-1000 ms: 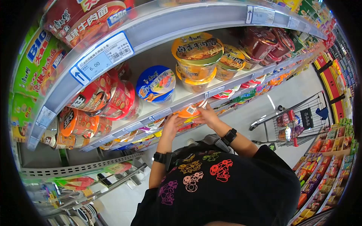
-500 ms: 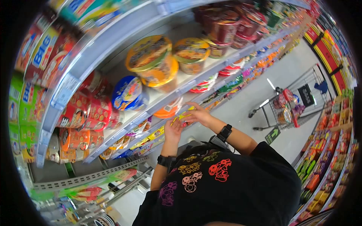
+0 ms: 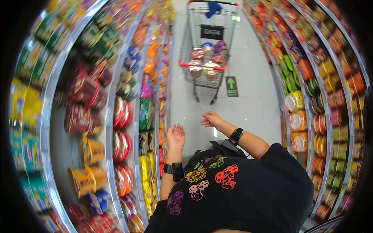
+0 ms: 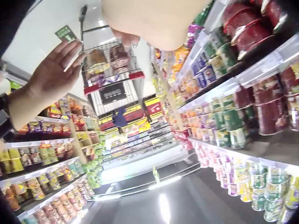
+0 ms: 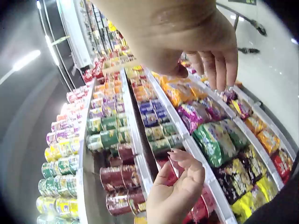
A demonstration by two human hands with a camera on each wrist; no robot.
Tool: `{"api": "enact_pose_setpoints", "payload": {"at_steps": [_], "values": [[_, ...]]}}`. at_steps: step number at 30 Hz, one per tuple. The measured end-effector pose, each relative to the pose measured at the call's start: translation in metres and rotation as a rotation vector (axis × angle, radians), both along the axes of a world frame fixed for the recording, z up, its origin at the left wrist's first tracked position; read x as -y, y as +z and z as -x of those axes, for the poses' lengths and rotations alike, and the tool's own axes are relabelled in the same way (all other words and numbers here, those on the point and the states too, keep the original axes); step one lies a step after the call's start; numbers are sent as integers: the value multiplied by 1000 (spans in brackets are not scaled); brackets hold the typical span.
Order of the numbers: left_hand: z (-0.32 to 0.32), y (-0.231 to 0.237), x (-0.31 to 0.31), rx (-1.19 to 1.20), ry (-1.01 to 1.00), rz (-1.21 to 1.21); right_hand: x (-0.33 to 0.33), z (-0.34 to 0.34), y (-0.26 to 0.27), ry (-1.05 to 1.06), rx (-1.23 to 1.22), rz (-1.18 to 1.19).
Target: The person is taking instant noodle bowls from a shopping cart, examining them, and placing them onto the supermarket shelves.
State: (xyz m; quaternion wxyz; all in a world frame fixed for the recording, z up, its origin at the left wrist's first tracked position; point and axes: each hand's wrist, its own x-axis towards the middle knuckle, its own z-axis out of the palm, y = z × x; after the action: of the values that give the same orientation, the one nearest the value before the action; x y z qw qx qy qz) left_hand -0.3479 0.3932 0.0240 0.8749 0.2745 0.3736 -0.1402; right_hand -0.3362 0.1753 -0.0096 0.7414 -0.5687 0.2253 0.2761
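In the head view my left hand is raised palm up in front of the body, its fingers loosely bent and nothing in them. To its right, my right hand hovers with relaxed fingers, also holding nothing. A space of floor separates the two hands. Ahead stands a wire shopping cart, carrying several noodle tubs and a purple pack. The left wrist view shows the right hand with fingers extended. In the right wrist view, the left hand has softly bent fingers.
On the left, shelves hold orange-yellow noodle tubs, dark red tubs, a blue tub and yellow bags. Shelves of jars and packs line the right side. A green arrow sign lies on the floor.
The view has turned right from the noodle shelf toward the aisle and cart. One second ago both hands were at an orange-lidded tub by the lower shelf; now they are away from it and empty.
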Motion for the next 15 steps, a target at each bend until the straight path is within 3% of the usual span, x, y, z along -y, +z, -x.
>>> {"api": "enact_pose_setpoints", "payload": {"at_steps": [7,12,15], "values": [[-57,-13,106,-9,-321,58,99,15,-8,-265,14,-19],[-115,-20,159,-15,-403,32,142,-10,-5,-319,38,69],[-161,-32,185,34,-416,5,169,-48,-19,-246,56,219]]}}
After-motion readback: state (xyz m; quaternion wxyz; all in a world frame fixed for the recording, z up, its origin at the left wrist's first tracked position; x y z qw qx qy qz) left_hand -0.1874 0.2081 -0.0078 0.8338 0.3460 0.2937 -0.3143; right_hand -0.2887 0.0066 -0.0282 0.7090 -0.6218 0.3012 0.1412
